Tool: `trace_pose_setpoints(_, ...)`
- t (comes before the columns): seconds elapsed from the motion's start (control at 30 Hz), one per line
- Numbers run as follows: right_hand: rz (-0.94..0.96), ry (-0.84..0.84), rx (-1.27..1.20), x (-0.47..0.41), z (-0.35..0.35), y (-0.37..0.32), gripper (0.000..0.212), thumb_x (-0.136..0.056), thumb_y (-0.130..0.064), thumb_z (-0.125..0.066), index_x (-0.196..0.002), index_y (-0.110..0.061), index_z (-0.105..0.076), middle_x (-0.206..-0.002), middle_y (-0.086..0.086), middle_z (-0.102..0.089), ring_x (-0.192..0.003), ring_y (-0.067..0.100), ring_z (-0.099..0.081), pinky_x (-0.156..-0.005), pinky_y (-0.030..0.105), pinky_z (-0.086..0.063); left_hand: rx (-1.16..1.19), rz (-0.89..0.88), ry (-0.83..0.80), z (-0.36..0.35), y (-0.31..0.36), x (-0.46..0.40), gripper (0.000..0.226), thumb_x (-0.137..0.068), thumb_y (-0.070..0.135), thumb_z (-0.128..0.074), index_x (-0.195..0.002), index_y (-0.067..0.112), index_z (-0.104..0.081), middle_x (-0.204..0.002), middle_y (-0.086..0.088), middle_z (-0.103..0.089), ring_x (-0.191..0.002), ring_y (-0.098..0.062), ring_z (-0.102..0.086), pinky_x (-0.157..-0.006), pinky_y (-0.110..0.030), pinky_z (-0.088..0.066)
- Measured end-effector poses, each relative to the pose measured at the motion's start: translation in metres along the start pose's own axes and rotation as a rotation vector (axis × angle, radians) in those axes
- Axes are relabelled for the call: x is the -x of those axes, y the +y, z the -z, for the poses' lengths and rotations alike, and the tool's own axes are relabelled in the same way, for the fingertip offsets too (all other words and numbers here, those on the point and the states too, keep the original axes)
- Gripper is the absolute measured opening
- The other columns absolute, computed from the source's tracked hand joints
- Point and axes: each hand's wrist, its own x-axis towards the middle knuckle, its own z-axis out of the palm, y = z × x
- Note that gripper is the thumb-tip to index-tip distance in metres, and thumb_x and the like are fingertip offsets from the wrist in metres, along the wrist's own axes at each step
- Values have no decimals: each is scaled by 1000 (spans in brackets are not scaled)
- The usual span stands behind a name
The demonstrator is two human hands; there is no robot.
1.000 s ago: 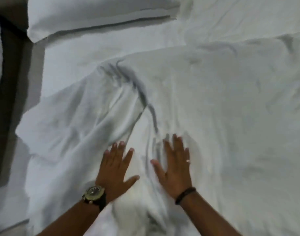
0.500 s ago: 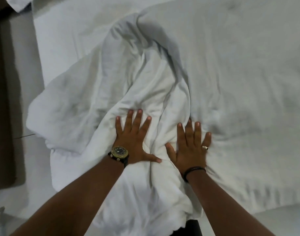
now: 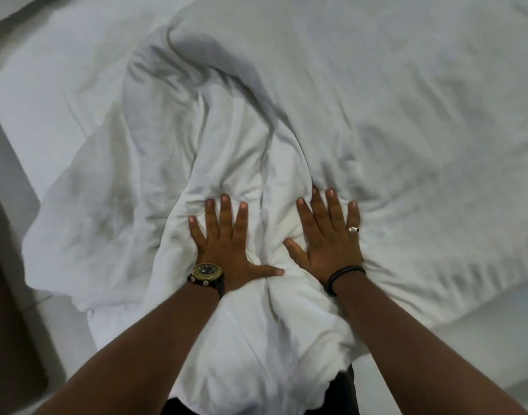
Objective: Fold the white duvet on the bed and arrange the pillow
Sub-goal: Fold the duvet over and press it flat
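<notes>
- Duvet (image 3: pixel 286 121): white, spread over most of the bed, with a bunched ridge of loose cloth running from about 12 o'clock down to 6 o'clock, right where the person stands. The near end of that ridge hangs off the bed edge at 6.
- Handling, my guess: soft, floppy, fairly light but bulky. It won't hold a crease by itself and it'll slide on the sheet, so it needs flattening before each fold. Nothing fragile here.
- Where I'd grab: the loose flap at about 8 o'clock looks like a corner or edge, and the hemmed edge running off toward 4 o'clock is the other obvious handle. Pinch at edges, not the middle lump.
- Left hand (image 3: pixel 223 244): flat, fingers spread wide, palm down on the ridge just left of centre. The grip holds nothing, it's only pressing. Watch (image 3: pixel 206 273) on that wrist.
- Right hand (image 3: pixel 331 235): same deal, fingers splayed and flat on the duvet just right of the ridge, pressing, not gripping. Ring (image 3: pixel 353 230) on one finger, dark band (image 3: pixel 343 275) at the wrist.
- The two hands are close together, thumbs pointing at each other with the lump between them.
- Bare sheet (image 3: pixel 56 94) shows at 10 o'clock. No pillow in view, so that part looks not yet done.
</notes>
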Motion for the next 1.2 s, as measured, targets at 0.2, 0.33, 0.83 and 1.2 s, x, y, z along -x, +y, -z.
trace_pose_setpoints(0.2, -292, -147, 146, 12, 14, -10, 85, -88, -75, -27, -156, -24, -17, -164, 2, -11, -151, 30, -7, -118, 58, -4, 112, -85, 58, 0, -8, 0, 145, -44, 108, -25, -156, 22, 8, -163, -13, 17, -148, -37, 21, -111, -67, 15)
trace_pose_setpoints(0.33, -827, -389, 92, 20, 44, -48, 81, -89, -75, -21, -153, -36, 8, -164, 7, 12, -151, 27, 8, -117, 60, 4, 68, -240, -115, 17, -32, -3, 143, -41, 108, -24, -148, 29, 30, -153, -8, 42, -139, -35, 41, -106, -62, 27)
trace_pose_setpoints(0.83, -846, -160, -106, 145, 21, -364, 95, -56, -38, -87, -140, -12, -51, -150, 21, -40, -136, 39, -43, -99, 63, -40, -352, -677, -122, 55, -271, 69, 91, -74, 47, -77, -149, 12, -39, -157, -18, -31, -142, -44, -33, -101, -63, -40)
trace_pose_setpoints(1.2, -2227, 460, -851, 57, -27, -507, 84, -73, -57, -76, -138, -13, -45, -137, 16, -50, -126, 38, -47, -104, 42, -38, -177, -989, -52, 83, -292, 1, 21, -87, 23, -57, -106, 17, -55, -109, -16, -64, -91, -42, -63, -69, -43, -46)
